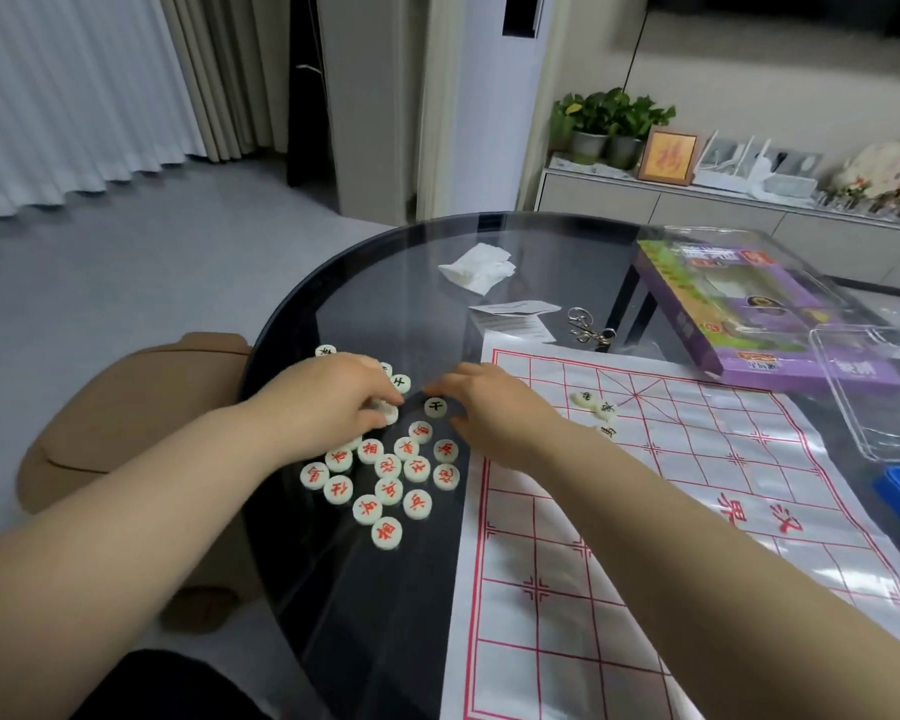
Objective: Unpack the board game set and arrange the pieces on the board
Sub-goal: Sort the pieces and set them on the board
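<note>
Sitting between left hand (333, 402) and right hand (492, 407): black-marked piece (436, 406)

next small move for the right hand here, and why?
Probably: the right hand pinches the black-lettered piece lying between its thumb and forefinger and carries it onto the board. A few dark-lettered pieces already sit at the board's far end, so it likely belongs with them; the red-lettered pile lies off the board on the glass table.

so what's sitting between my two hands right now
One white piece with a black character lies on the dark glass table between the left hand and the right hand, in the head view.
</note>
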{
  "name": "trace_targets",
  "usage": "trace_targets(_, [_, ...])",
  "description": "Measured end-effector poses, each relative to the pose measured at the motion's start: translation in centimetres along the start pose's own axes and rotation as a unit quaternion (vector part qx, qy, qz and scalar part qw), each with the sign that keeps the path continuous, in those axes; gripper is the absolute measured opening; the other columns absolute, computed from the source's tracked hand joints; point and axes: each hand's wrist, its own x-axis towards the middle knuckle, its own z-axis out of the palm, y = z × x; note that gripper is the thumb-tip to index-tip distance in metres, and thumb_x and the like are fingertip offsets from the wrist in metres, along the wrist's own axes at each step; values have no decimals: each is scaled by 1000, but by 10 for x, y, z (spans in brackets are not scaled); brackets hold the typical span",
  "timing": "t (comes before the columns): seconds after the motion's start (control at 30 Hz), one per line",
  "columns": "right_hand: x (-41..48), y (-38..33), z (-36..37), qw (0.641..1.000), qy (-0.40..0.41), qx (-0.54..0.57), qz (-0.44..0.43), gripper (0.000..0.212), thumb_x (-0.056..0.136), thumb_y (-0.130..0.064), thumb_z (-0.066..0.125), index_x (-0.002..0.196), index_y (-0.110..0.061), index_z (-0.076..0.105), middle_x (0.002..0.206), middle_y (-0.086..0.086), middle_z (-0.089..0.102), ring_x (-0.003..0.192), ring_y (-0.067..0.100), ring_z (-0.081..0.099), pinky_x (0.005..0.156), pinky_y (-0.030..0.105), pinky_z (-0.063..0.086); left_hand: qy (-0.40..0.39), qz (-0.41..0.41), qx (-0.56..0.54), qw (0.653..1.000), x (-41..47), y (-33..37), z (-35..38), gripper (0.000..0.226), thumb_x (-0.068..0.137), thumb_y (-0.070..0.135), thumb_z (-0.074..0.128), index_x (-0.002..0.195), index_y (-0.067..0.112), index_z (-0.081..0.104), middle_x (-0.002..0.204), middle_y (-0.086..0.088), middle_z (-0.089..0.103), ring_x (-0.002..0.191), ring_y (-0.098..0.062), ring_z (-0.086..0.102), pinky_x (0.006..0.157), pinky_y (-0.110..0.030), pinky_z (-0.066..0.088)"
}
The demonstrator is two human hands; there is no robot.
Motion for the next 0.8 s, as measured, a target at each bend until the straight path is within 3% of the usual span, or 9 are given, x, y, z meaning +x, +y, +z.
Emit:
trace_targets(0.27, [7, -7, 2, 1000, 7, -18, -9, 32, 92, -12, 46, 122, -14, 56, 122, 10, 51, 113, 25, 47, 93, 36, 44, -7, 16, 52, 998, 10, 0, 5, 27, 91, 25, 49, 114, 23, 62, 113, 2, 60, 107, -15, 52, 89, -31, 43])
trace_targets(0.43, [6, -9, 0, 1000, -1, 4, 15, 33, 90, -12, 50, 122, -10, 53, 123, 9, 50, 112, 24, 49, 89, 30, 43, 22, 52, 109, 992, 14, 7, 8, 23, 90, 21, 42, 104, 21, 61, 91, 4, 55, 96, -16, 54, 69, -23, 36])
trace_targets(0.63, [4, 0, 1, 999, 7, 21, 24, 36, 89, -12, 48, 125, -12, 53, 122, 9, 50, 110, 26, 51, 88, 31, 43, 4, 35, 76, 997, 21, 7, 6, 32, 91, 19, 41, 117, 23, 59, 112, 4, 56, 103, -15, 52, 85, -30, 45])
trace_targets(0.8, [1, 4, 2, 999, 26, 19, 26, 31, 91, -12, 46, 119, -11, 58, 118, 11, 52, 106, 27, 52, 89, 36, 46, 0, 11, -15, 1000, 20, 6, 6, 33, 90, 23, 48, 122, 22, 56, 115, 7, 56, 106, -10, 51, 87, -22, 40])
